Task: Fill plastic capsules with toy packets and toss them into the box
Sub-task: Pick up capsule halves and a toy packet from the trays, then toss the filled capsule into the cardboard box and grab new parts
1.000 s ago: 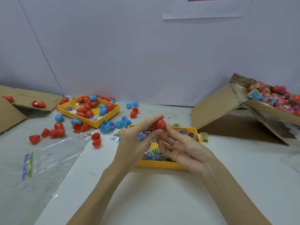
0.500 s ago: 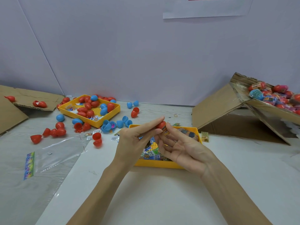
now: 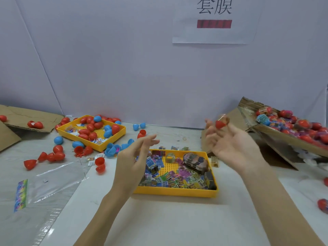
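Two hands hover above the yellow plastic tray of toy packets (image 3: 174,191). Right hand (image 3: 230,145), palm up with fingers loose, has the blurred red-and-clear plastic capsule (image 3: 221,122) at its fingertips, right of the tray, near the cardboard box (image 3: 276,134). Left hand (image 3: 132,158) is empty, fingers relaxed.

motion blur smears the capsule (image 3: 221,122) at the right hand's fingers (image 3: 209,128); the box (image 3: 284,139) is cut off at the right edge.

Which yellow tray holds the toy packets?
The near tray, under the left hand. The far-left tray holds mostly red and blue capsule halves.
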### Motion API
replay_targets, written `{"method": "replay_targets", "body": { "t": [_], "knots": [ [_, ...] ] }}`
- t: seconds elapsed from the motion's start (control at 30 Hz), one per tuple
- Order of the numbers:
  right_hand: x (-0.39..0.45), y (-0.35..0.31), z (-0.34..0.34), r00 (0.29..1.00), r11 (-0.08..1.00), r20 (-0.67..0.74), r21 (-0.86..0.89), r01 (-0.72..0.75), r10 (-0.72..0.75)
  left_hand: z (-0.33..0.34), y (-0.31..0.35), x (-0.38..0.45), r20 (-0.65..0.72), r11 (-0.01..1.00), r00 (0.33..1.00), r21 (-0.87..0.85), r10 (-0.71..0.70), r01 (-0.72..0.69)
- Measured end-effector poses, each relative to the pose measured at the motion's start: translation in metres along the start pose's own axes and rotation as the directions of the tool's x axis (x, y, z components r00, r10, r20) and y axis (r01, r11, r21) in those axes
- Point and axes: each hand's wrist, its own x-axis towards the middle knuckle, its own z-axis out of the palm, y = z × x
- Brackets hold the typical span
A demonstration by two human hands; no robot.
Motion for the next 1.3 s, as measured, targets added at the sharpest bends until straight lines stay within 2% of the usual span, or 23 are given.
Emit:
{"method": "replay_targets", "body": {
  "t": [0.07, 0.13, 0.23, 0.3, 0.4, 0.5, 0.57, 0.63, 0.7, 0.8, 0.87, 0.97, 1.03, 1.17, 1.3],
  "knots": [
    [0.004, -0.039, 0.001, 0.98, 0.969, -0.048, 0.148, 0.199, -0.194, -0.001, -0.003, 0.001, -0.015, 0.998, 0.999, 0.05, -0.03, 0.03],
    [0.007, -0.057, -0.001, 0.945, 0.936, -0.1, 0.139, 0.324, -0.312, -0.002, -0.003, 0.001, -0.007, 0.995, 0.999, 0.086, -0.052, 0.052],
    [0.011, -0.04, -0.014, 0.947, 0.946, -0.119, -0.162, 0.279, -0.3, -0.002, -0.006, 0.001, -0.012, 0.987, 0.998, 0.148, -0.063, 0.064],
    [0.011, -0.01, -0.023, 0.968, 0.912, -0.059, -0.352, 0.21, -0.245, -0.003, -0.011, 0.002, -0.069, 0.975, 0.994, 0.197, -0.09, 0.102],
    [0.01, 0.039, -0.032, 0.987, 0.848, 0.04, -0.508, 0.152, -0.153, -0.014, -0.029, 0.008, -0.142, 0.939, 0.964, 0.233, -0.224, 0.253],
    [0.01, 0.071, -0.039, 0.99, 0.746, 0.114, -0.653, 0.135, -0.08, -0.033, -0.055, 0.027, -0.214, 0.854, 0.901, 0.295, -0.377, 0.428],
    [0.011, 0.078, -0.04, 0.984, 0.679, 0.168, -0.715, 0.167, -0.065, -0.052, -0.075, 0.051, -0.273, 0.776, 0.885, 0.427, -0.378, 0.464],
    [0.011, 0.08, -0.041, 0.979, 0.668, 0.19, -0.72, 0.189, -0.073, -0.077, -0.094, 0.076, -0.308, 0.689, 0.881, 0.549, -0.36, 0.474],
    [0.012, 0.08, -0.042, 0.975, 0.67, 0.2, -0.711, 0.211, -0.094, -0.103, -0.115, 0.099, -0.29, 0.634, 0.882, 0.615, -0.37, 0.469],
    [0.014, 0.081, -0.043, 0.974, 0.678, 0.204, -0.701, 0.218, -0.102, -0.134, -0.139, 0.121, -0.157, 0.502, 0.882, 0.772, -0.444, 0.39],
    [0.014, 0.082, -0.043, 0.974, 0.667, 0.204, -0.713, 0.216, -0.097, -0.143, -0.149, 0.129, -0.074, 0.399, 0.859, 0.863, -0.507, 0.31],
    [0.014, 0.083, -0.043, 0.973, 0.62, 0.212, -0.752, 0.224, -0.094, -0.14, -0.154, 0.136, -0.05, 0.311, 0.825, 0.912, -0.564, 0.268],
    [0.014, 0.083, -0.041, 0.972, 0.587, 0.217, -0.777, 0.226, -0.087, -0.135, -0.154, 0.137, -0.059, 0.306, 0.828, 0.913, -0.557, 0.271],
    [0.012, 0.086, -0.039, 0.972, 0.502, 0.22, -0.833, 0.233, -0.085, -0.128, -0.147, 0.128, -0.106, 0.38, 0.917, 0.887, -0.385, 0.262],
    [0.012, 0.09, -0.039, 0.954, 0.292, 0.249, -0.911, 0.29, -0.168, -0.118, -0.128, 0.112, -0.147, 0.507, 0.976, 0.836, -0.158, 0.208]
  ]
}}
